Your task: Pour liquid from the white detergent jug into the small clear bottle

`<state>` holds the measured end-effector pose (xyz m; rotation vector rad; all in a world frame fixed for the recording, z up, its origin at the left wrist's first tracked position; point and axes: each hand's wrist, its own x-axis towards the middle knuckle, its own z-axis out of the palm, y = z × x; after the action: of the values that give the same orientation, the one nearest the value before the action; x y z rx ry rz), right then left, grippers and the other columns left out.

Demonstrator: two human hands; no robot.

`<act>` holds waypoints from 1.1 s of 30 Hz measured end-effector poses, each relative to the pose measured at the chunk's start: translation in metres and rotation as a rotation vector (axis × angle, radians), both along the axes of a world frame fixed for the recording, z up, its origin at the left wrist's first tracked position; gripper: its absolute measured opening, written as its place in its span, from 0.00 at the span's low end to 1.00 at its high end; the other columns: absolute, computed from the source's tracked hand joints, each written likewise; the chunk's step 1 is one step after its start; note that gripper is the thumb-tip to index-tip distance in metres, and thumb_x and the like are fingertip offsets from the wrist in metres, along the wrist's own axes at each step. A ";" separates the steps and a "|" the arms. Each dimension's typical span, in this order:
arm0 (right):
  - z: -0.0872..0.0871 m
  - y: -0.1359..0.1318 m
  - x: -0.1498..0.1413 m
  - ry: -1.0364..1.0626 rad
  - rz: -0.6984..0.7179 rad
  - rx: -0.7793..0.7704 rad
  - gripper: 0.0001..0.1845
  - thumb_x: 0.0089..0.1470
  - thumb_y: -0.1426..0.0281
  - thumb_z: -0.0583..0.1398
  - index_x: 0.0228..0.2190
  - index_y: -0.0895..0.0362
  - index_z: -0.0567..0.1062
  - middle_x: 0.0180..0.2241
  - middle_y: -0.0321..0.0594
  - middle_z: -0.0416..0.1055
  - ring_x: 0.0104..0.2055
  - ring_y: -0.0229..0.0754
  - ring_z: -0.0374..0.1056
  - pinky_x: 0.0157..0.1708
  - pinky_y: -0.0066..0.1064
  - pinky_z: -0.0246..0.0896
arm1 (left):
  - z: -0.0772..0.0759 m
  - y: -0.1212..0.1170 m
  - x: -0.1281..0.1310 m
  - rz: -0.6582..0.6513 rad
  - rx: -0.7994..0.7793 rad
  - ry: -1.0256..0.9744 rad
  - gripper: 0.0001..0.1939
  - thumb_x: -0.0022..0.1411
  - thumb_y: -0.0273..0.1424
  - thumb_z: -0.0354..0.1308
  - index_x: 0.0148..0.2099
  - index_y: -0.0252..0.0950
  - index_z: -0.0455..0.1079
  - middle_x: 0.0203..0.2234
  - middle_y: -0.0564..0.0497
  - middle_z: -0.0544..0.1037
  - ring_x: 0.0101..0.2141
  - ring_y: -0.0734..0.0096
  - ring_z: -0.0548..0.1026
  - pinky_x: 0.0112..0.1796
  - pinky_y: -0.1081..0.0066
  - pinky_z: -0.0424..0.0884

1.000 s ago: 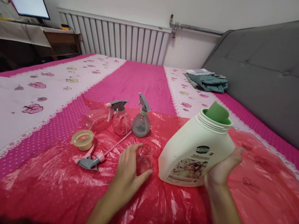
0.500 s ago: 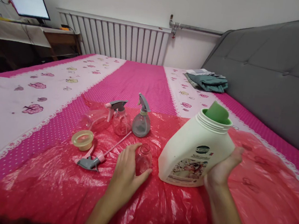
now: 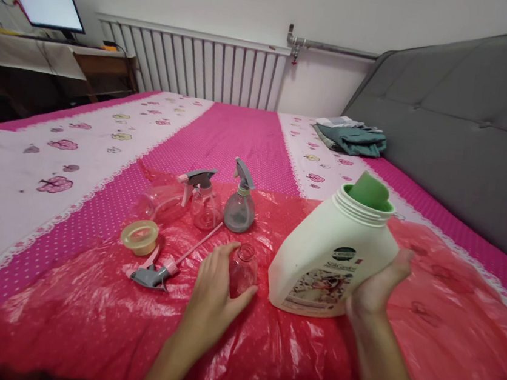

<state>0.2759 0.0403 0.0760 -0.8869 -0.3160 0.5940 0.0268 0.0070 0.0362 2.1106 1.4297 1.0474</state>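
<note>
My left hand (image 3: 218, 277) curls round a small clear spray bottle body (image 3: 244, 269), which stands upright with its neck uncapped. My right hand (image 3: 375, 286) grips the right side of a large cream detergent bottle (image 3: 307, 263), its far fingers hidden behind it. The detergent bottle leans to the right, uncapped, with a green spout (image 3: 367, 191) in its mouth. Left of my left hand lies a grey and pink spray trigger (image 3: 152, 275) with a long pink tube. Beyond stand a clear spray bottle with a pink-grey head (image 3: 206, 206) and a rounder grey spray bottle (image 3: 239, 211).
A yellowish round cap (image 3: 139, 237) sits left of the trigger. Another clear bottle (image 3: 160, 204) lies behind it. Crinkled red plastic sheeting (image 3: 83, 317) covers the near part of the bed. Folded clothes (image 3: 351, 137) rest by the grey headboard (image 3: 464, 110).
</note>
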 end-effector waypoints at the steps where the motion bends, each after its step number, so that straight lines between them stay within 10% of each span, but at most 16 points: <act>1: 0.000 0.000 0.000 -0.005 -0.003 -0.001 0.33 0.61 0.41 0.54 0.43 0.55 0.82 0.39 0.39 0.81 0.42 0.43 0.77 0.37 0.33 0.77 | 0.000 0.000 0.000 -0.001 0.001 0.000 0.31 0.69 0.33 0.64 0.69 0.42 0.58 0.60 0.41 0.73 0.61 0.45 0.73 0.62 0.42 0.70; 33: -0.002 0.000 0.001 -0.058 -0.016 0.008 0.32 0.56 0.38 0.57 0.34 0.54 0.79 0.36 0.41 0.81 0.44 0.44 0.78 0.36 0.33 0.77 | 0.002 -0.001 0.000 0.001 -0.023 -0.024 0.30 0.69 0.35 0.64 0.68 0.41 0.59 0.60 0.40 0.73 0.62 0.43 0.73 0.62 0.40 0.69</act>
<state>0.2770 0.0408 0.0736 -0.8990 -0.3633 0.5525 0.0270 0.0061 0.0383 2.0745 1.4255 1.0481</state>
